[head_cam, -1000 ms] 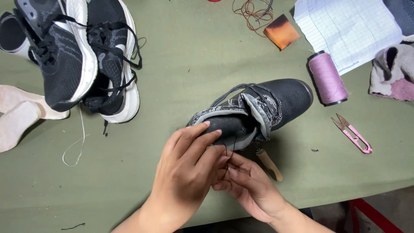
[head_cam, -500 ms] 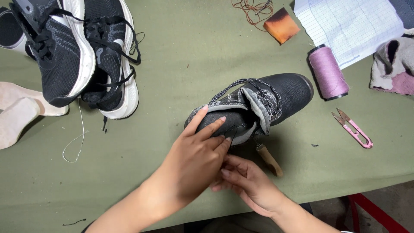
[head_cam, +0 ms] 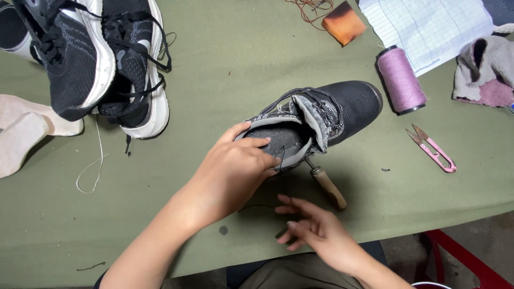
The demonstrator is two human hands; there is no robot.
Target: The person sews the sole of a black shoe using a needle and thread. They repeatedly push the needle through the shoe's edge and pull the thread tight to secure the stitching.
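Black grained leather and grey felt lining are what the left hand point(head_cam: 235, 168) is gripping: it is clamping the heel collar of a black boot point(head_cam: 316, 120) that is lying near the middle of the olive-green desk point(head_cam: 225, 69), toe pointing away to the right. The left fingers point(head_cam: 259, 144) are curling over the collar's edge, closed on the boot and pressing it down. A wooden-handled awl point(head_cam: 327, 185) is poking out from under the collar, its metal tip touching the lining and its handle resting on the desk.

The right hand point(head_cam: 313, 230) is hovering near the desk's front edge, apart from the boot, fingers point(head_cam: 292, 206) loosely spread and holding nothing solid. A thin dark thread point(head_cam: 257, 206) is trailing from the collar toward them; whether the fingertips are pinching it cannot be told.

This looks like hand-stitching at the collar. To do it well, the left hand should be keeping the collar pinned flat so the seam is not shifting, while the right is drawing the thread out straight and evenly, away from the awl handle so it is not snagging. Pulling too hard could be puckering the felt.

Well apart to the right are lying a lilac thread spool point(head_cam: 400, 80) and pink snips point(head_cam: 433, 150); a pair of black sneakers point(head_cam: 101, 59) is sitting at the far left.
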